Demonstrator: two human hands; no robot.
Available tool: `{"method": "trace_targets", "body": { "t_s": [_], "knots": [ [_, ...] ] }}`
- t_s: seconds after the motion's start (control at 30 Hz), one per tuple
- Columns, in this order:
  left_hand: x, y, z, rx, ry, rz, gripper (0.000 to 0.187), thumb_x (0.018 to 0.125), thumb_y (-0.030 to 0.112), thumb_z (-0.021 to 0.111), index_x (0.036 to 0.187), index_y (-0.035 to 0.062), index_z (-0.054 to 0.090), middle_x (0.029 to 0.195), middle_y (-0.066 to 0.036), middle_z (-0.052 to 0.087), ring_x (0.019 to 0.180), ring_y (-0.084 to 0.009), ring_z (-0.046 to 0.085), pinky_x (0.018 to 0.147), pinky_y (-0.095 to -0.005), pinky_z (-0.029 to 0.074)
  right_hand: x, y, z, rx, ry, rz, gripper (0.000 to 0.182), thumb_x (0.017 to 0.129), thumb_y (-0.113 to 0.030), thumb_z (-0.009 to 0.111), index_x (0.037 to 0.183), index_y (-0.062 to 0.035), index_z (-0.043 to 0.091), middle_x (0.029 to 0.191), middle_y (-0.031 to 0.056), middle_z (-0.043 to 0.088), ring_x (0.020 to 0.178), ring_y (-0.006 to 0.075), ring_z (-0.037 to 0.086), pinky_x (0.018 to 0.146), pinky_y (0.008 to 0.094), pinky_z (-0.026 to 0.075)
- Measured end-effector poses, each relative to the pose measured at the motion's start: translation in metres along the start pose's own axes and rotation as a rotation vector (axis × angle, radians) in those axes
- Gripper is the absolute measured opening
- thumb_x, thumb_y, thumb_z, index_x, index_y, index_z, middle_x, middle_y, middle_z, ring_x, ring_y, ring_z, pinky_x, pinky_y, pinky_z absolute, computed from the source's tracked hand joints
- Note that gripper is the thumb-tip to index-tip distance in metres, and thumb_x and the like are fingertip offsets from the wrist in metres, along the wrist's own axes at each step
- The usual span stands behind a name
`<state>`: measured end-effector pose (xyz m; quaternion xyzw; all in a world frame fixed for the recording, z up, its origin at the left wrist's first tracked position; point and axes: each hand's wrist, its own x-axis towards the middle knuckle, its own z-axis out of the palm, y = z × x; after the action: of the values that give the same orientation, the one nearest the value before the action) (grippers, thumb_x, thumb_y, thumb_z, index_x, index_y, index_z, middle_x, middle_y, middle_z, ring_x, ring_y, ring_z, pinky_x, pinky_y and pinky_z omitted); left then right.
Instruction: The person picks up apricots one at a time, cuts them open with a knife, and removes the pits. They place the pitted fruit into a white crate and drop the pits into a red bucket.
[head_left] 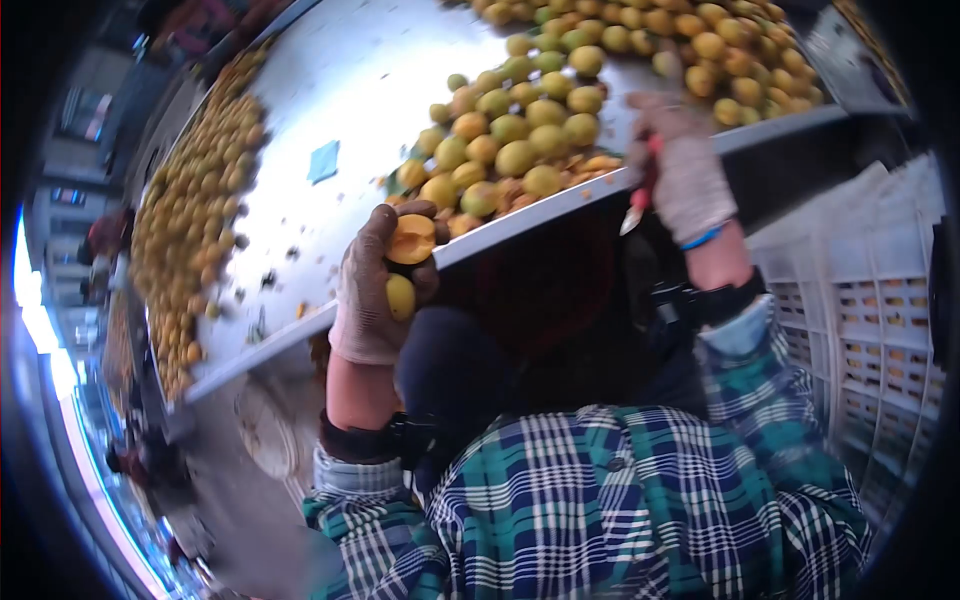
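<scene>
My left hand (365, 305), in a soiled glove, is closed around fruit at the table's near edge. Between its thumb and fingers sits a cut apricot (412, 240), its orange hollow facing up. A second, yellow apricot (400, 298) is tucked lower against the palm. To the right, my right hand (690, 175), also gloved, grips a small knife (637, 205) with a red handle and its short blade pointing down. Its fingertips are slightly blurred. Just beyond both hands lies a heap of whole apricots (515, 158), with cut pieces (590, 165) along its near side.
The metal table (330, 90) has a raised front rim. More apricots lie at the far right (710, 45) and along the left side (200, 220). A blue scrap (323, 161) lies on the metal. White plastic crates (880, 330) stand at right, a pale bucket (268, 425) below left.
</scene>
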<state>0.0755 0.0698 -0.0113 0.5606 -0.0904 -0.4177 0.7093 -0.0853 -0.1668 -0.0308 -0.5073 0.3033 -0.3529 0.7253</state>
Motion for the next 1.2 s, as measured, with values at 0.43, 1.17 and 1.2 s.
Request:
{"method": "trace_targets", "body": {
  "t_s": [0.43, 1.17, 1.2],
  "knots": [
    [-0.104, -0.2, -0.394, -0.312, 0.866, -0.63, 0.038, 0.093, 0.048, 0.042, 0.097, 0.0118, 0.051, 0.075, -0.007, 0.06, 0.051, -0.0181, 0.055, 0.038, -0.0254, 0.045, 0.021, 0.039, -0.01, 0.287, 0.176, 0.075, 0.031, 0.092, -0.033, 0.06, 0.103, -0.0038, 0.057, 0.065, 0.0, 0.046, 0.044, 0.0122, 0.041, 0.04, 0.0266, 0.034],
    [-0.07, 0.051, -0.138, 0.595, 0.145, -0.03, 0.045, 0.093, 0.035, 0.054, 0.118, -0.0016, 0.055, 0.103, -0.014, 0.063, 0.083, -0.0245, 0.064, 0.068, -0.0338, 0.053, 0.015, -0.018, -0.039, 0.329, 0.431, -0.065, 0.018, 0.091, -0.024, 0.059, 0.097, -0.0091, 0.052, 0.07, 0.0052, 0.054, 0.044, 0.0155, 0.049, 0.035, 0.0319, 0.041],
    [-0.068, 0.072, -0.118, 0.634, 0.033, 0.033, 0.045, 0.093, 0.036, 0.055, 0.118, -0.0009, 0.056, 0.102, -0.014, 0.063, 0.081, -0.0237, 0.064, 0.067, -0.0323, 0.054, 0.016, -0.018, -0.048, 0.365, 0.47, -0.045, 0.018, 0.091, -0.024, 0.058, 0.097, -0.0094, 0.051, 0.07, 0.0054, 0.053, 0.042, 0.0156, 0.047, 0.033, 0.0325, 0.039]
  ]
}}
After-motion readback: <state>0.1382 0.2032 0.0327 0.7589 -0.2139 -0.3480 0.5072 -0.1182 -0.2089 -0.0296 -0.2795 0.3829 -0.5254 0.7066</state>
